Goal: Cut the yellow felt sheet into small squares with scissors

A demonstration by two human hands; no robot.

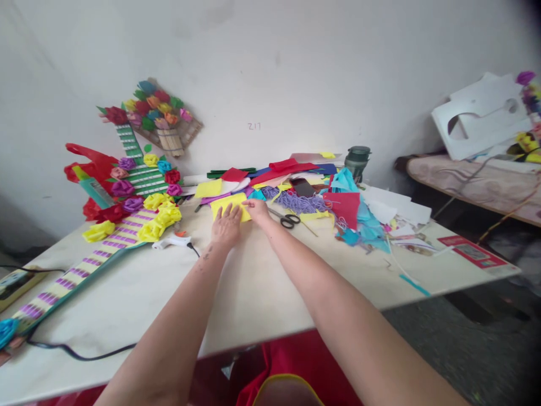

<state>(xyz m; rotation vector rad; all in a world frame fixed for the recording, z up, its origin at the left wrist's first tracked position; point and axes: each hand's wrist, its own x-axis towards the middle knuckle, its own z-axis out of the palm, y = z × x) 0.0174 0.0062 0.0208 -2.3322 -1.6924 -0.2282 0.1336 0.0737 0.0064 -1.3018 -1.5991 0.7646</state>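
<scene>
Basically, left hand (227, 226) lies flat, fingers spread, on yellow sheet (230, 199) around mid-table (249, 293), likely to stop it slipping; right hand (257, 210) seems to pinch its right edge, presumably for control. Black-handled scissors (290, 221) lie near right hand, probably for easy reach.

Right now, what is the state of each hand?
Left hand: open, on the yellow rectangular paper sheet.
Right hand: curled at that sheet's edge; grip cannot be told.
</scene>
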